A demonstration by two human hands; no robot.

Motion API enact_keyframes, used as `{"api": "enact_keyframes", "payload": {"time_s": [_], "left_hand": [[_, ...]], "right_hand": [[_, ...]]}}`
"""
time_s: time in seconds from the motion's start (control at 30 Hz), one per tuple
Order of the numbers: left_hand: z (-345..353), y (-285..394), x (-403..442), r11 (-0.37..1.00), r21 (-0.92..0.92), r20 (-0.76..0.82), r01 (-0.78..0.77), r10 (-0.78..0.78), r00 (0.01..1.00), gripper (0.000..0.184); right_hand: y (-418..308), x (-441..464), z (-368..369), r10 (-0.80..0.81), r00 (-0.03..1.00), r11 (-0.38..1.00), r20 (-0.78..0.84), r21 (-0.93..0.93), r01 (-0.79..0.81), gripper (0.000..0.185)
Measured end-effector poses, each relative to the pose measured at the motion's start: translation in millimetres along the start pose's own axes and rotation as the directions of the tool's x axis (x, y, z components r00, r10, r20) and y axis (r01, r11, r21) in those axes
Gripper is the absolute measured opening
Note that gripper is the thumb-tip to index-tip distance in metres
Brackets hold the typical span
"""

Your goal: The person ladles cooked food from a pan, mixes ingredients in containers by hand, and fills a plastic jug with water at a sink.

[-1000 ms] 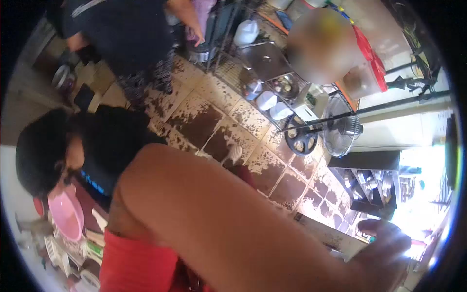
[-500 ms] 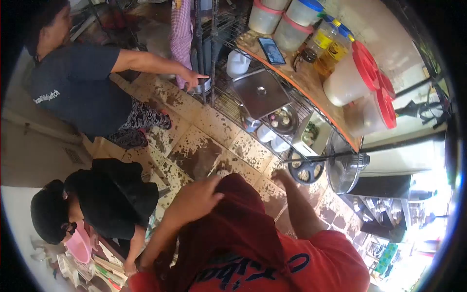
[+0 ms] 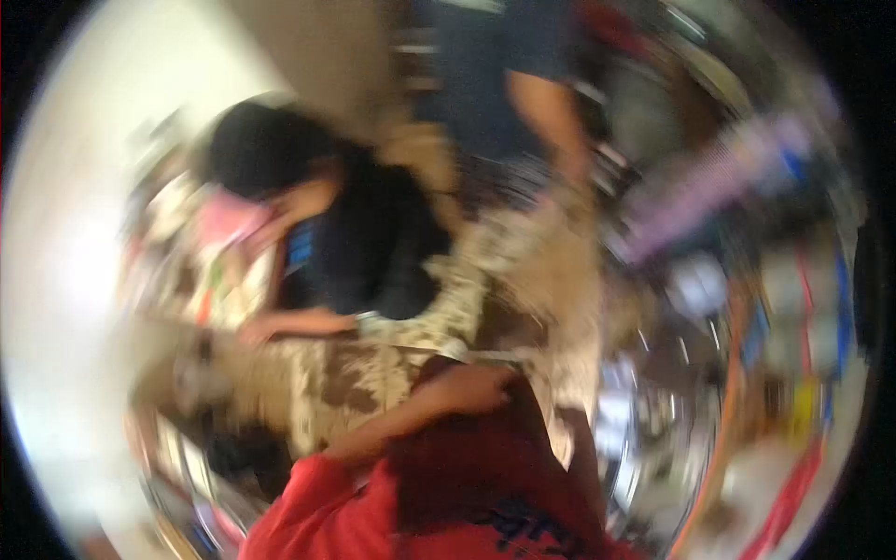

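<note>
The whole head view is smeared by motion. My left hand [image 3: 481, 387] is in front of my red shirt and dark red cloth [image 3: 467, 457], its finger shape lost in the blur. My right hand [image 3: 569, 420] shows only as a blurred patch at the right edge of that cloth, low in the view. I cannot make out anything held in either hand. The spotted tile floor [image 3: 350, 378] lies beyond my hands.
A person in black [image 3: 373, 243] bends at the left, near a pink basin [image 3: 233, 219]. Another person in a dark shirt [image 3: 490, 93] stands farther off. A checked cloth [image 3: 709, 191] hangs at the right, above a shelf edge [image 3: 719, 411] with blurred containers.
My view has swung left, so the people and the shelf now appear farther right. My left hand has moved across in front of my body. The other standing person's pointing arm is now lowered.
</note>
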State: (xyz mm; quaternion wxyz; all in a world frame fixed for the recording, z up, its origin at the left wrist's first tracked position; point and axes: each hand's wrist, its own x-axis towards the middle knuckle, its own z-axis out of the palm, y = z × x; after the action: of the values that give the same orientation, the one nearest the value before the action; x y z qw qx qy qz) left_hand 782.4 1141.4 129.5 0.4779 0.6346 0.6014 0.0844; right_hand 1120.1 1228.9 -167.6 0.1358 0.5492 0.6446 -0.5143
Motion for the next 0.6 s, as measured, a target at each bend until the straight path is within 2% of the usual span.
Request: {"api": "enact_keyframes", "payload": {"time_s": [0.03,0.07,0.1,0.17,0.27,0.37,0.47,0.53,0.57,0.6], "left_hand": [[-24,20,-12,0.999,-0.015,0.016,0.029,-0.028,0.999,0.043],[18,-12,10,0.994,0.102,-0.086,-0.033,0.042,0.995,0.044],[5,3,1,0.999,0.025,-0.089,-0.023,0.025,0.996,0.042],[-15,18,-14,0.995,0.101,-0.169,-0.027,0.044,0.985,0.037],[-10,-1,-5,0.999,0.007,-0.186,0.050,-0.048,0.981,0.033],[-3,-11,-6,0.999,-0.038,-0.253,-0.027,0.017,0.967,0.033],[-6,-18,-13,0.998,0.022,-0.326,-0.055,0.060,0.943,0.034],[-12,-23,-15,0.997,-0.065,-0.175,0.050,-0.060,0.983,0.046],[-21,-17,-13,0.988,-0.028,-0.105,0.152,-0.154,0.983,0.041],[-17,-20,-7,0.977,-0.136,-0.119,0.163,-0.179,0.977,0.036]], "right_hand": [[-13,2,-4,0.010,0.999,1.000,0.035,0.008,-0.011,0.041],[-24,4,-8,0.020,0.998,1.000,0.063,-0.007,-0.020,0.041],[-31,11,-13,0.022,0.996,0.999,0.088,-0.042,-0.018,0.040],[-44,17,-25,0.038,0.994,0.995,0.102,-0.094,-0.028,0.038],[-67,32,-38,0.050,0.992,0.986,0.116,-0.161,-0.031,0.036],[-75,37,-54,0.036,0.993,0.981,0.114,-0.196,-0.013,0.034],[-75,41,-65,-0.002,0.994,0.978,0.108,-0.207,0.024,0.032],[-61,45,-75,-0.044,0.994,0.971,0.096,-0.230,0.066,0.030],[-54,42,-76,-0.050,0.996,0.966,0.071,-0.251,0.066,0.030],[-55,40,-76,-0.039,0.998,0.952,0.055,-0.303,0.054,0.029]]}}
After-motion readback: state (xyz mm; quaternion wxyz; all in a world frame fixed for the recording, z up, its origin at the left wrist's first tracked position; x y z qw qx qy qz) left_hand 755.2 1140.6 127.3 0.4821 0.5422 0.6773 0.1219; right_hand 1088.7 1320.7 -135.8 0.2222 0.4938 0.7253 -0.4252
